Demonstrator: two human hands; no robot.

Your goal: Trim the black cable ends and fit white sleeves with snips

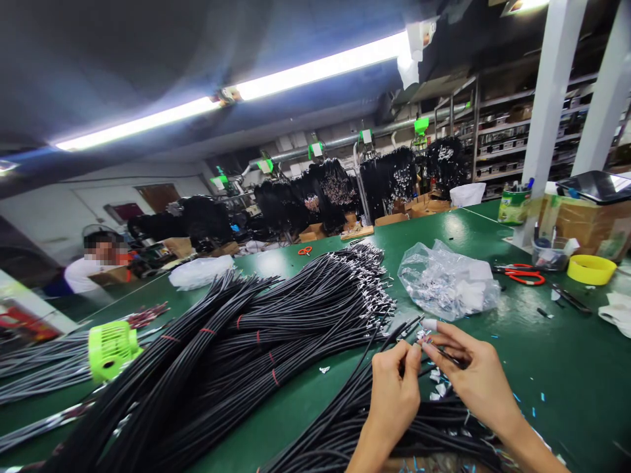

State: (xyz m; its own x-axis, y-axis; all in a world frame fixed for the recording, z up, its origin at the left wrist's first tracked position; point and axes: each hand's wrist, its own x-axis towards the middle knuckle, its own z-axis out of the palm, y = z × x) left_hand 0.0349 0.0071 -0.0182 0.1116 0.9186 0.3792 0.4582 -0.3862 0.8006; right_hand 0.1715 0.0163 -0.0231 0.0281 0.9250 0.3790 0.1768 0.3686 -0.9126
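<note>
My left hand [398, 381] is closed in a pinch around the end of a black cable [413, 358]. Close beside it, my right hand [468, 364] has thumb and fingers brought together at the fine wires [422, 334] of that end, with a white cover on one fingertip. A thin dark tool [451, 358] lies in the right hand; its kind is mostly hidden by the fingers. Below both hands runs a loose bundle of black cables [340, 420]. Left of them lie large bundles of black cables [290, 309] tied with red bands, their stripped ends pale.
Beyond my hands rests a clear plastic bag [448, 282] of scraps. Right of it are orange-handled scissors [525, 274], yellow tape [591, 269] and dark tweezers [570, 299]. A green fan [113, 351] stands left on the green table [582, 368]. A person [93, 269] sits at far left.
</note>
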